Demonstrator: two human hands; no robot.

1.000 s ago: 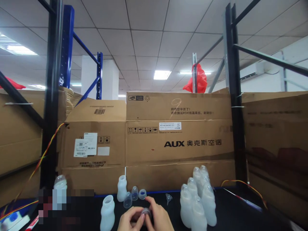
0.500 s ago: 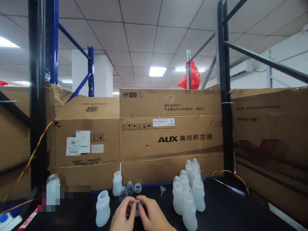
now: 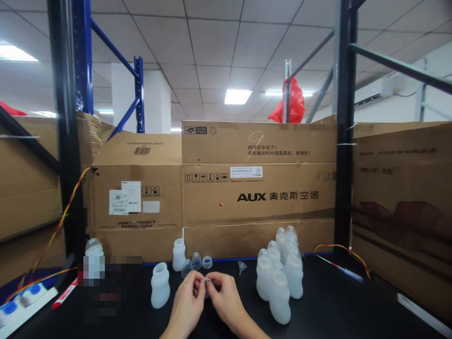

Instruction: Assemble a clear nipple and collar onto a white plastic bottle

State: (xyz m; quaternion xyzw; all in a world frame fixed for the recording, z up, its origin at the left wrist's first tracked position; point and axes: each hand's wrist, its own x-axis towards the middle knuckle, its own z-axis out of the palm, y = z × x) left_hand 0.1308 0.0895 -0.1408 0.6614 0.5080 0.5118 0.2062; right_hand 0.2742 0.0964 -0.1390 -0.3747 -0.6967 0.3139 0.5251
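Clear cap (image 3: 206,284) sat low in the middle of my view, pinched between the fingertips of both hands just above the black table (image 3: 335,306). It was small and see-through, so I could not tell its exact shape or which way up it was. The left hand (image 3: 187,301) had its fingers curled in, with thumb and forefinger closed on the cap's left edge. The right hand (image 3: 224,299) was closed on the right edge in the same way, and the 2 sets of fingertips were almost touching.

Against the 2 earlier pictures, the hands now showed higher and more fully in the frame, wrists included. The whole scene had slid with them, so I put most of that down to the head camera tipping. The grip itself had not changed: both hands stayed on the cap throughout and it never touched the table. I judged the handling of that piece to be still under way.

Just left of the hands stood an open bottle (image 3: 160,285), with a second open bottle (image 3: 179,254) further back. Between them and the hands lay a loose clear dome (image 3: 196,260) and a blue-lined ring (image 3: 207,262). A small funnel (image 3: 242,267) lay to the right, near a cluster of capped bottles (image 3: 279,278). Cardboard boxes (image 3: 257,188) walled off the back.
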